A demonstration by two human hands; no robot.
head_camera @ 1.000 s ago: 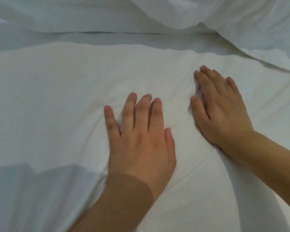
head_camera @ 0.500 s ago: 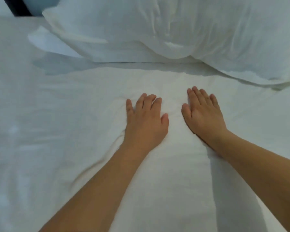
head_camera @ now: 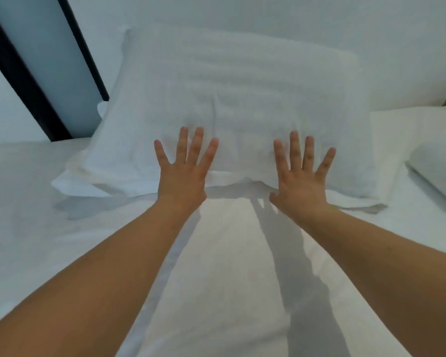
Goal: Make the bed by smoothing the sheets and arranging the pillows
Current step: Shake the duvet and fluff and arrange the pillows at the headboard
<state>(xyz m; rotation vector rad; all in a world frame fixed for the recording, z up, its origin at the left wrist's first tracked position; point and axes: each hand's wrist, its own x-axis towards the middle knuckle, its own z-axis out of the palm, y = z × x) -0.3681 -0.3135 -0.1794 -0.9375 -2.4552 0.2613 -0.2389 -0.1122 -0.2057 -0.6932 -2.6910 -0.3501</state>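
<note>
both hands left the sheet (head_camera: 229, 253): the left hand (head_camera: 182, 173) and right hand (head_camera: 300, 181) now are raised with spread fingers before the pillow (head_camera: 237, 99).

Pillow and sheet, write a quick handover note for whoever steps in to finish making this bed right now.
Left hand: open, fingers spread, holding nothing.
Right hand: open, fingers spread, holding nothing.
Both are raised in front of the big pillow; contact can't be told.
The pillow leans upright at the head of the bed; a second pillow lies at the right edge.
Done: sheet looks mostly smooth.
Left: settle both pillows.
</note>
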